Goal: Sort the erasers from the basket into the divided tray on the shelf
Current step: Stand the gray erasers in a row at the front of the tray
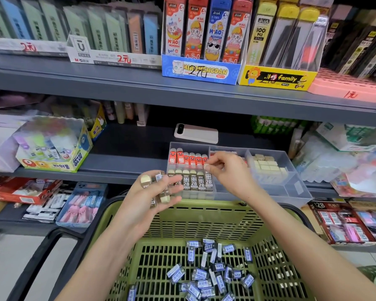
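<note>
At 9 o'clock from the tray point(291, 187), a glue box point(52, 157) marked "POWER GLUE" stands on the shelf point(128, 153). Above it a white box point(115, 58) reads "M&G" and a red "2元".

The left hand point(154, 192), at 7 o'clock of the tray, has its fingers clenched round a bunch of brown erasers point(146, 180), one showing a barcode. This hand hides the tray's front-left corner.

In the tray's front-left bay stands a row of erasers marked "2B" point(193, 181); red erasers point(189, 158) fill the bay behind. A phone point(195, 133) lies flat at 12 o'clock, apart from the tray.

The right hand point(228, 170) pinches one eraser point(207, 167) by its pale end over the right end of the 2B row, and blocks the middle bay. Cream erasers point(267, 166) fill the right bay.

On the upper shelf are a blue box point(201, 70) reading "MIAO MENGDAN" and a yellow box point(276, 78) reading "family", with packs marked "100 PCS".

At 6 o'clock the green basket point(204, 205) holds loose blue erasers point(204, 276).
</note>
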